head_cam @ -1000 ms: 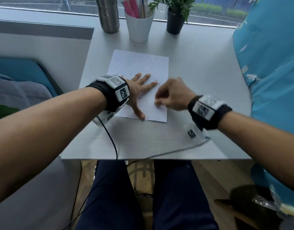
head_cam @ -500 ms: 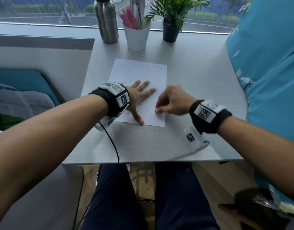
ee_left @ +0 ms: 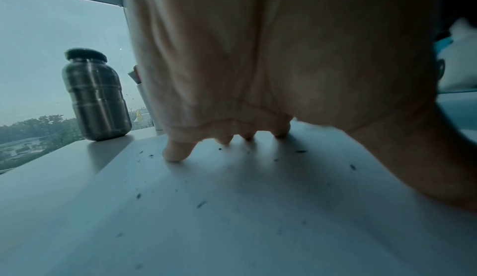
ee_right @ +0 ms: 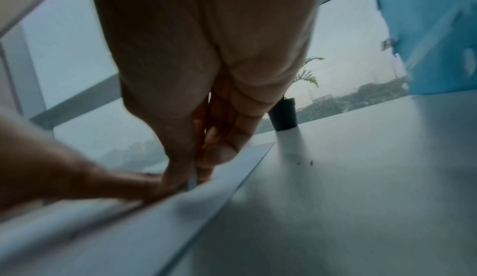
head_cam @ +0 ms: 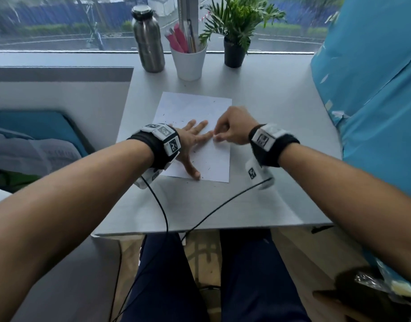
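Observation:
A white sheet of paper (head_cam: 193, 108) dotted with small dark specks lies on the grey table (head_cam: 269, 194). My left hand (head_cam: 190, 140) presses flat on the sheet's left half, fingers spread and straight; the left wrist view shows the fingertips (ee_left: 175, 153) down on the paper (ee_left: 232, 209). My right hand (head_cam: 230, 129) hovers over the sheet's right half with its fingers curled. Its thumb and forefinger pinch a small white piece (head_cam: 215, 136) against the paper, right beside my left index fingertip. In the right wrist view the piece (ee_right: 191, 183) is mostly hidden between those fingers.
Along the window ledge stand a steel bottle (head_cam: 148, 43), a white cup of pens (head_cam: 189, 61) and a small potted plant (head_cam: 234, 52). A blue plastic sheet (head_cam: 374, 89) hangs along the table's right side. Two black cables (head_cam: 162, 205) run off the front edge.
My right hand has moved away from me along the paper and now meets my left index fingertip. The left hand stays flat. The head view has tilted up.

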`<state>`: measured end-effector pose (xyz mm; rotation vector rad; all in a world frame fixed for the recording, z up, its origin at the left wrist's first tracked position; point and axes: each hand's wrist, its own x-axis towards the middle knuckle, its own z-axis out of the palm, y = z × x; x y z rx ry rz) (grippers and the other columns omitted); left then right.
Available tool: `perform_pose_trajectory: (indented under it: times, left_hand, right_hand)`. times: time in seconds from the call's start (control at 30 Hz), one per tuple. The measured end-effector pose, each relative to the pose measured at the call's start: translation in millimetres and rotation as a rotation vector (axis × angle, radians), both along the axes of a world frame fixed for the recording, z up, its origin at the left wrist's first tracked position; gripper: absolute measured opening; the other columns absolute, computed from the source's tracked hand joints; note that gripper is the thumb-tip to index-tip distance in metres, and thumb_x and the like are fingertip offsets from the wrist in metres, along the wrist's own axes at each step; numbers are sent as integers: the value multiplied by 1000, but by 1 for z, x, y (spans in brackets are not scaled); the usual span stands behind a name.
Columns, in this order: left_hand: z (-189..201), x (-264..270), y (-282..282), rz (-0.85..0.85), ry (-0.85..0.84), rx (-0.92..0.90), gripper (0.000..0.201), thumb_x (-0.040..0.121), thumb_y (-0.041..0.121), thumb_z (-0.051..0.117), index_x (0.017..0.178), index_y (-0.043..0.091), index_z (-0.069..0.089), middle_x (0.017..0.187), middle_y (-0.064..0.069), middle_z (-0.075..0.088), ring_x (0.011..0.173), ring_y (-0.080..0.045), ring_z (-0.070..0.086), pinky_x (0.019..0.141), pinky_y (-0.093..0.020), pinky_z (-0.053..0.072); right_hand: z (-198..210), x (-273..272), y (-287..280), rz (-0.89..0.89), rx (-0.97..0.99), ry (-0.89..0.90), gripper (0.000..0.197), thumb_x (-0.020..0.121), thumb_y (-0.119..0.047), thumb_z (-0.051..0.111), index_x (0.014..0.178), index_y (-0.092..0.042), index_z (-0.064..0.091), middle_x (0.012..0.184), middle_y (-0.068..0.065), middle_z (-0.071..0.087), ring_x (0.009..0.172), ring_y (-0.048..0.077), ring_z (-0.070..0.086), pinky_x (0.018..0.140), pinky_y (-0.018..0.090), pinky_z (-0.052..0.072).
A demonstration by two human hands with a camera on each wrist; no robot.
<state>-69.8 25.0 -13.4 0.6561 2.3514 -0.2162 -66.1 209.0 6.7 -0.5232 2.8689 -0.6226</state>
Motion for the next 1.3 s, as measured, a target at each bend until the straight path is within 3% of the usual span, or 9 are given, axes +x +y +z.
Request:
perform_pose_trajectory:
  times: [0.13, 0.33, 0.5, 0.67, 0.83, 0.93, 1.03, 1.13, 1.3]
  left_hand:
    - [-3, -3, -2, -12, -5, 13, 146, 50, 74, 79, 144, 45, -28, 153, 12, -39, 144, -20, -29, 110, -73, 5]
    - [-4, -4, -3, -8, -18, 38, 146, 48, 75, 79, 143, 49, -29, 151, 15, -40, 143, -17, -31, 110, -72, 3]
    - [-5, -5, -4, -24, -16, 39, 146, 49, 74, 80, 143, 49, -29, 152, 15, -40, 143, -18, -31, 110, -72, 2]
    - [-3, -3, -2, -34, -3, 48, 145, 51, 72, 81, 145, 47, -27, 154, 13, -37, 145, -18, -29, 111, -71, 3]
    - [-7, 0, -10, -8, 58, 181, 137, 50, 73, 81, 151, 48, -9, 160, 14, -22, 148, -15, -18, 114, -67, 3]
    - [-2, -5, -18, 53, 142, 332, 112, 59, 66, 81, 152, 38, 26, 162, 7, 17, 148, -18, 16, 119, -48, 19]
    - [13, -24, -31, 202, 312, 516, 58, 70, 53, 81, 117, 23, 70, 113, 1, 70, 109, -22, 60, 95, -37, 48]
    - [25, -55, -42, 333, 507, 505, 17, 86, 24, 72, 83, 8, 74, 75, -4, 65, 86, -30, 64, 73, -30, 47]
    - [12, -107, -64, 490, 489, 268, 49, 90, 32, 66, 130, 6, 57, 132, -14, 56, 124, -33, 47, 103, -35, 39]
  right_hand:
    - [-14, 42, 3, 3, 16, -91, 5, 73, -21, 76, 78, -19, 77, 70, -4, 71, 60, 5, 59, 64, 15, 47]
    - [7, 3, 15, -38, -43, -110, 13, 72, -21, 82, 83, -14, 78, 73, -2, 73, 47, -13, 54, 53, 1, 40]
    - [-3, 23, 15, -27, 44, -107, 12, 73, -21, 79, 83, -16, 79, 77, 0, 74, 61, 2, 58, 58, 7, 40]
    - [7, 32, 28, -15, 24, -200, 10, 75, -23, 79, 83, -16, 78, 70, -7, 69, 50, -10, 56, 55, 9, 42]
    - [10, 0, 25, -144, -17, -65, 14, 77, -30, 78, 86, -19, 77, 110, 1, 70, 102, 14, 62, 93, 24, 46]
    - [3, -6, 15, -57, 108, -82, 16, 80, -28, 75, 92, -18, 76, 134, 4, 58, 125, 19, 51, 104, 25, 33]
    - [-6, -10, 11, -33, 169, -108, 16, 82, -30, 72, 93, -20, 75, 137, 3, 57, 124, 23, 52, 107, 27, 29]
    - [-10, -12, 11, -38, 151, -102, 13, 82, -30, 71, 90, -22, 74, 135, 1, 58, 123, 24, 51, 107, 29, 29]
    - [-8, -10, 14, -3, 126, -87, 14, 85, -26, 69, 96, -18, 73, 142, 1, 52, 129, 19, 47, 106, 22, 23]
